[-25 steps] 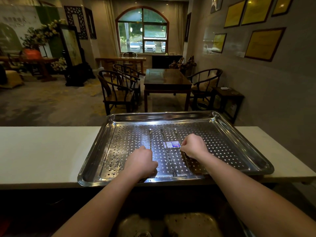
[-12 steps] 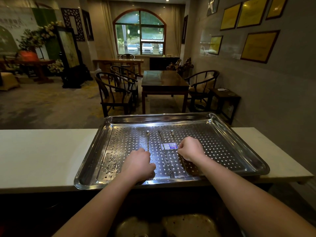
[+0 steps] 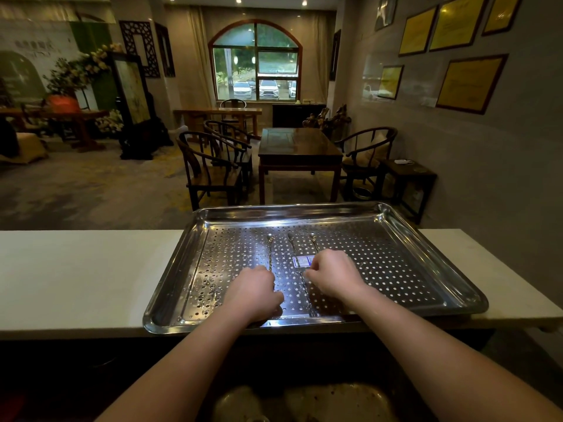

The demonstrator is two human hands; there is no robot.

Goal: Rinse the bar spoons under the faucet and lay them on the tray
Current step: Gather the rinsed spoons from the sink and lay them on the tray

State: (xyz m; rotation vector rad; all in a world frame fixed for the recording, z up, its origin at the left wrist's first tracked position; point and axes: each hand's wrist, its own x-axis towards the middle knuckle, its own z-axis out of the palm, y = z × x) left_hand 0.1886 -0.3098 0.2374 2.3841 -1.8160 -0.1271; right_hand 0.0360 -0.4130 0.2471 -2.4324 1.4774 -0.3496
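Observation:
A perforated steel tray sits on the white counter. Three thin bar spoons lie lengthwise on it, side by side, bowls pointing away from me: a left spoon, a middle spoon and a right spoon. My left hand is curled knuckles-up over the near end of the left spoon. Over the handle of the right spoon rests my right hand, fingers closed, fingertips close to the middle spoon. Both grips are hidden under the hands.
A blue-and-white sticker is on the tray floor between the hands. Water drops dot the tray's left part. A steel sink basin lies below the counter, close to me. Beyond the counter stand dark wooden chairs and a table.
Both hands stay curled over the same spoons on the tray. Only the view has shifted slightly.

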